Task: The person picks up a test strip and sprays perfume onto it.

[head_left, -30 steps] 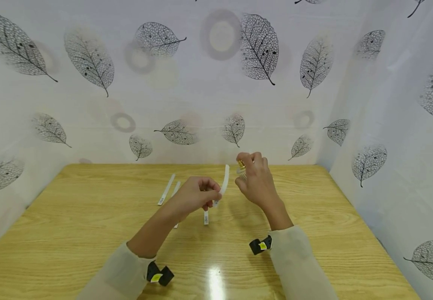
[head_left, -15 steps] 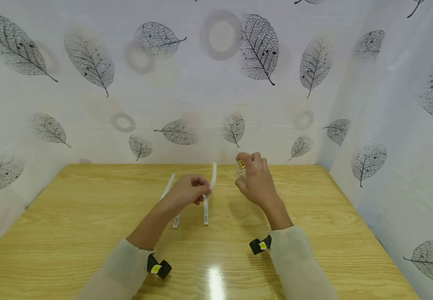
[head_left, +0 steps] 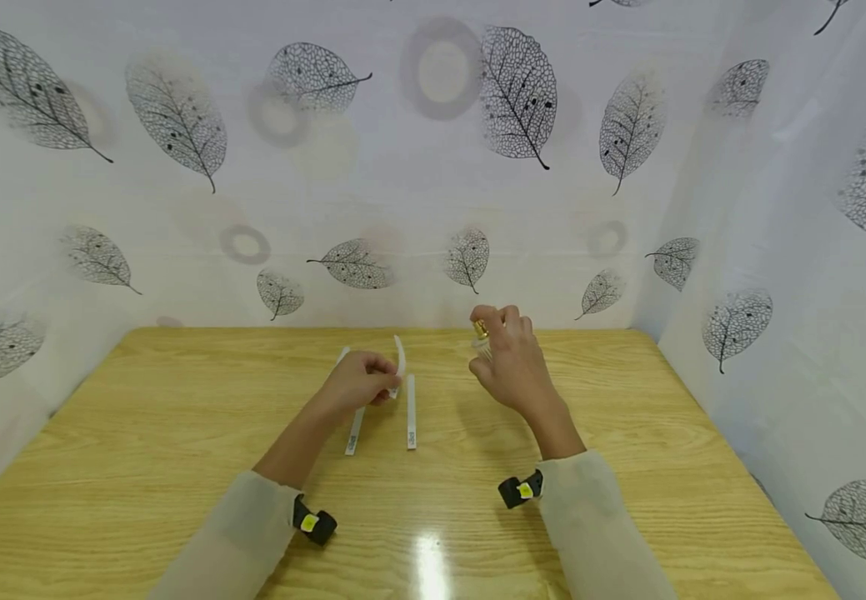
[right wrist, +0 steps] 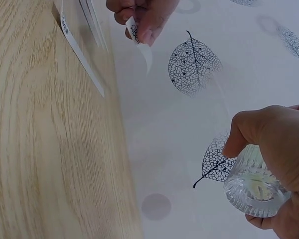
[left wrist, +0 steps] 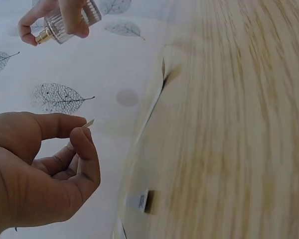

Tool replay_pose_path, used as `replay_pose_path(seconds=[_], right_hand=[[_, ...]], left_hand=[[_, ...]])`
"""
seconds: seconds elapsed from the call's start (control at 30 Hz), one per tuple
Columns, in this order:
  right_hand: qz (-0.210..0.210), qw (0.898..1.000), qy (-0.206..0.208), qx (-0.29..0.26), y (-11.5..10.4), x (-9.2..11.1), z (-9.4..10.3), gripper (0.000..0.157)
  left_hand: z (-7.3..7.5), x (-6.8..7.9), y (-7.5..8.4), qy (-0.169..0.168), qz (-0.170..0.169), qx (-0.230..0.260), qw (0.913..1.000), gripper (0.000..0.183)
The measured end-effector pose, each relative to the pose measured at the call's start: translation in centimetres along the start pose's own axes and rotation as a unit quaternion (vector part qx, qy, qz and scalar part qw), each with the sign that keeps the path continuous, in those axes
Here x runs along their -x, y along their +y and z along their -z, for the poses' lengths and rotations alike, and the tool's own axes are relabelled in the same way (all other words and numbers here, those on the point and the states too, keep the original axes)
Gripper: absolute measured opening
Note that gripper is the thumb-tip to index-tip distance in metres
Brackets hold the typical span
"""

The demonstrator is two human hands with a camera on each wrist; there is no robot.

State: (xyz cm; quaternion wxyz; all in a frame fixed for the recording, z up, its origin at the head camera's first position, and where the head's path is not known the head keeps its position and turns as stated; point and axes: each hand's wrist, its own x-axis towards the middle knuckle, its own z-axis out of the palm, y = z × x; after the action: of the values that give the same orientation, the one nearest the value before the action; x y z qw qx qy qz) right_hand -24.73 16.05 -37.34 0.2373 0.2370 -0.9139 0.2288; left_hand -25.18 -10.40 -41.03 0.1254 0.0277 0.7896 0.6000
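My left hand [head_left: 357, 385] pinches a white paper test strip [head_left: 401, 357] between thumb and forefinger; its upper end curves and its printed end hangs below the fingers. In my right hand [head_left: 511, 362] is a ribbed clear glass perfume bottle [right wrist: 256, 181] with a gold spray top [head_left: 481, 328]. The forefinger lies on the spray top, which faces left, and the other fingers wrap round the glass. Under and beside the left hand lie more strips on the table: one strip [head_left: 412, 412] to its right, another strip [head_left: 354, 432] below it, and a third, mostly hidden behind it.
The wooden table [head_left: 628, 500] reaches back to a white curtain [head_left: 402, 167] printed with dark leaves, which also hangs along both sides. A black wrist camera [head_left: 315, 522] sits on the left sleeve and another camera [head_left: 520, 491] on the right one.
My left hand has moved left with its strip, away from the bottle and over the strips on the table. The right hand stays in place, holding the perfume bottle.
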Motion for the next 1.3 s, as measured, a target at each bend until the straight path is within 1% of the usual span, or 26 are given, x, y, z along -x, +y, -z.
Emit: replay_pose_path(seconds=[0.23,0.37,0.6,0.8,1.0,1.3], right_hand=[[-0.001,1.000,-0.029,-0.006,-0.1,0.0,0.0,0.062],[0.000,0.999,-0.033,-0.003,-0.1,0.0,0.0,0.062],[0.003,0.999,-0.035,0.002,0.0,0.1,0.0,0.062],[0.005,0.999,-0.034,0.012,0.0,0.0,0.0,0.062],[0.001,0.999,-0.035,0.011,0.0,0.0,0.0,0.062],[-0.003,0.999,-0.045,0.012,0.0,0.0,0.1,0.060]], left_hand=[[0.7,-0.4,-0.8,0.002,0.009,-0.026,0.9996,0.020],[1.0,-0.5,-1.1,-0.003,0.011,-0.036,0.9993,0.019],[0.9,-0.6,-1.5,0.005,0.030,-0.072,0.9970,0.014],[1.0,-0.5,-1.6,0.010,0.042,-0.065,0.9970,0.013],[1.1,-0.5,-1.5,0.026,0.048,-0.078,0.9955,0.012],[1.2,-0.2,-1.5,0.039,0.060,-0.067,0.9952,0.010]])
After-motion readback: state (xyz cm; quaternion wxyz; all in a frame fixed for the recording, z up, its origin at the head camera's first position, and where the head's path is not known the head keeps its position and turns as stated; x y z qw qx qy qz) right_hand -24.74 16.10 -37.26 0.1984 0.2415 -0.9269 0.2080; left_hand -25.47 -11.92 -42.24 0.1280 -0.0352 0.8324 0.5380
